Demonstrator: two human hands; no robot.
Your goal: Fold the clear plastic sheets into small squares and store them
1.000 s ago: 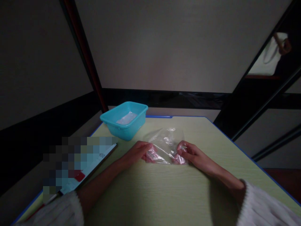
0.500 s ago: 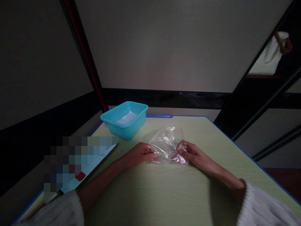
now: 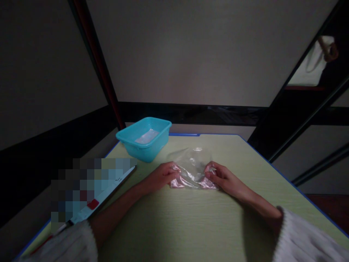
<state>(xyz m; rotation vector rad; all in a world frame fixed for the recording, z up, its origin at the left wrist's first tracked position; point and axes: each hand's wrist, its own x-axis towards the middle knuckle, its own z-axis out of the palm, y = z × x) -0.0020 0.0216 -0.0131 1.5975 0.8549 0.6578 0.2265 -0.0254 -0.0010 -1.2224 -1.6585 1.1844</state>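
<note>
A clear plastic bag [image 3: 192,165] lies on the table between my hands, its film wrinkled and shiny. Its left near corner is pinched by my left hand [image 3: 165,174], fingers closed on the film. On the opposite side, my right hand [image 3: 222,177] grips the bag's right edge between thumb and fingers. Pinkish tones show through the film near both hands; I cannot tell whether anything is inside.
A turquoise plastic basin [image 3: 144,140] stands at the back left, with a pale flat packet [image 3: 147,136] inside. Left of my forearm lies a light-blue, partly pixelated item [image 3: 109,193]. The pale wooden table [image 3: 185,222] has blue edging; panelled walls rise behind.
My left hand has shifted slightly up on the bag's left edge, and more of that corner shows below its fingers. The right hand holds nearly the same spot.
</note>
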